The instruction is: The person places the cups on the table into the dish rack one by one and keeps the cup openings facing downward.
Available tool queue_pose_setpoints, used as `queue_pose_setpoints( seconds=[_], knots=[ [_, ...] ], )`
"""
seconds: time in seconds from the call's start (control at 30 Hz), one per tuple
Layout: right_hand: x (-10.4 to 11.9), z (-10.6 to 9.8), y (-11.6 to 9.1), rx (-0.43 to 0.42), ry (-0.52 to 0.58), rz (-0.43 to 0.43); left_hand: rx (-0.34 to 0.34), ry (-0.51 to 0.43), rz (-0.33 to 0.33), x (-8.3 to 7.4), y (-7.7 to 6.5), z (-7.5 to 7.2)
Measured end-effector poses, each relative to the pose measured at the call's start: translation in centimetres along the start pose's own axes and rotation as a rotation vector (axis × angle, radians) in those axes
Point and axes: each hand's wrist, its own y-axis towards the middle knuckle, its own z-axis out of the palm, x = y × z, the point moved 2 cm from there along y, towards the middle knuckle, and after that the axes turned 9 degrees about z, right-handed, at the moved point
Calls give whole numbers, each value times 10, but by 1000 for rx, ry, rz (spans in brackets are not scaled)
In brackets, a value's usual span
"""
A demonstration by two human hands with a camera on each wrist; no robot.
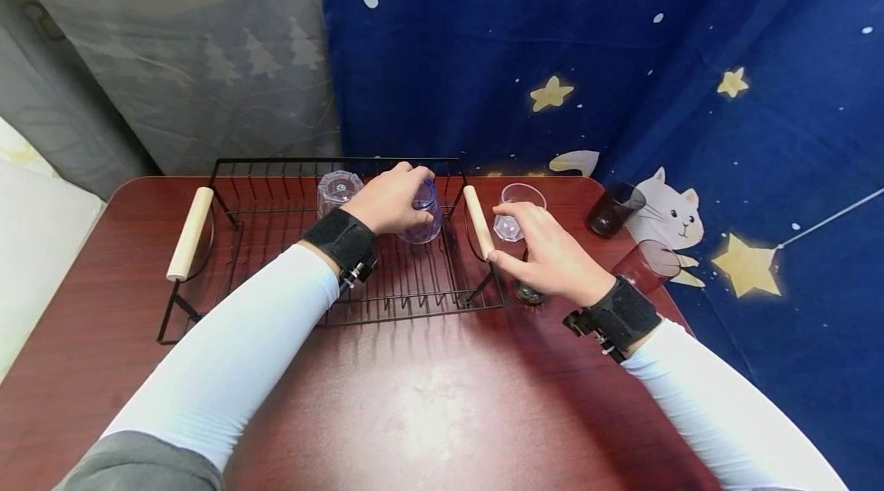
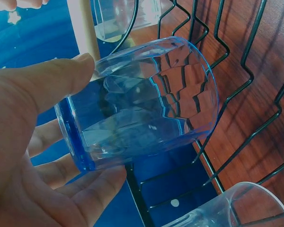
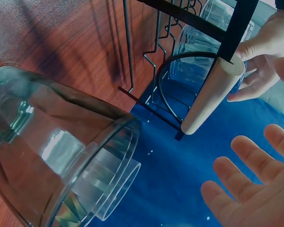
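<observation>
My left hand (image 1: 390, 201) holds a clear blue-tinted glass (image 1: 427, 221) between thumb and fingers. In the left wrist view the grip is around the base of the glass, whose rim faces down to the wires of a black dish rack (image 1: 414, 315). A clear faceted glass (image 1: 337, 190) stands upside down in the rack, left of it. My right hand (image 1: 552, 257) hovers beside the rack's right wooden handle (image 1: 479, 221), holding nothing, its fingers spread in the right wrist view. Under it a dark-tinted glass (image 3: 61, 137) stands upright, partly hidden in the head view.
Right of the rack are an upright clear glass (image 1: 509, 229), a dark glass (image 1: 613, 211) and a reddish glass (image 1: 648, 267). The rack's left wooden handle (image 1: 191, 234) rises above the red-brown table (image 1: 414, 406). A blue curtain (image 1: 449, 54) hangs behind the table.
</observation>
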Motion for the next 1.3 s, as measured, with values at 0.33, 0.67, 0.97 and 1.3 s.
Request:
queue_pose_setpoints(
  seconds=[0.33,0.67,0.97,1.3],
  knots=[
    [-3,2,-1,9,-2,19,5,18,-5,8,6,4],
    [-6,4,-2,14,-3,28,-7,21,-29,10,10,6],
    [-8,3,-2,8,6,23,-41,19,-35,8,5,4],
    [-14,1,-2,10,9,57,-133,69,64,-14,-8,-6]
  ],
)
